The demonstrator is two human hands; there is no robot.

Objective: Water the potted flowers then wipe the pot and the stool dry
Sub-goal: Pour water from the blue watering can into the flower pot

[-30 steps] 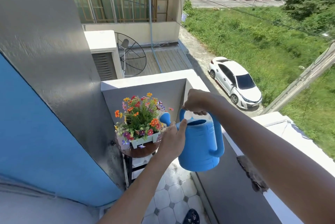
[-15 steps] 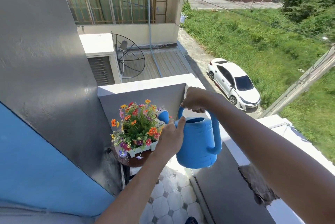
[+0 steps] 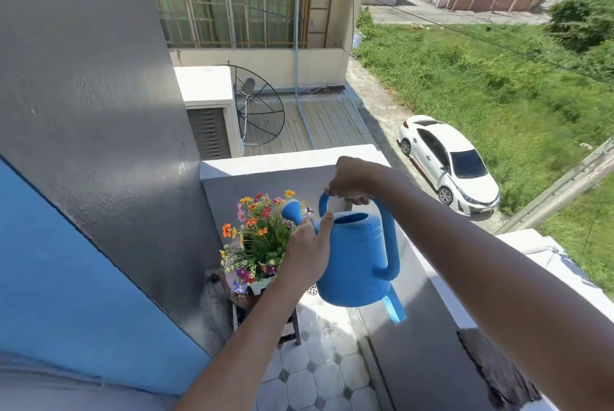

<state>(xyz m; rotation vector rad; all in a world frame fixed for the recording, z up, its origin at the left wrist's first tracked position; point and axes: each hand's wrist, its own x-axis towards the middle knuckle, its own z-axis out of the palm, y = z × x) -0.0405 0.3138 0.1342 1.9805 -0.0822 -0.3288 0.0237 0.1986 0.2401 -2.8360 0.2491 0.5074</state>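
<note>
While two hands (image 3: 307,254) (image 3: 347,183) grip one watering can (image 3: 357,261), one flowerpot (image 3: 262,285) stands beside.

There is one blue watering can (image 3: 355,261) in the middle, and two hands are on it: the right hand (image 3: 349,183) at its 12 o'clock and the left hand (image 3: 307,252) at its 9 o'clock. At 9 o'clock from the can sit one pot of flowers (image 3: 260,237) and one stool (image 3: 244,301). One white car (image 3: 448,163) is at 2 o'clock and one brown cloth (image 3: 498,374) at 5 o'clock.
</note>
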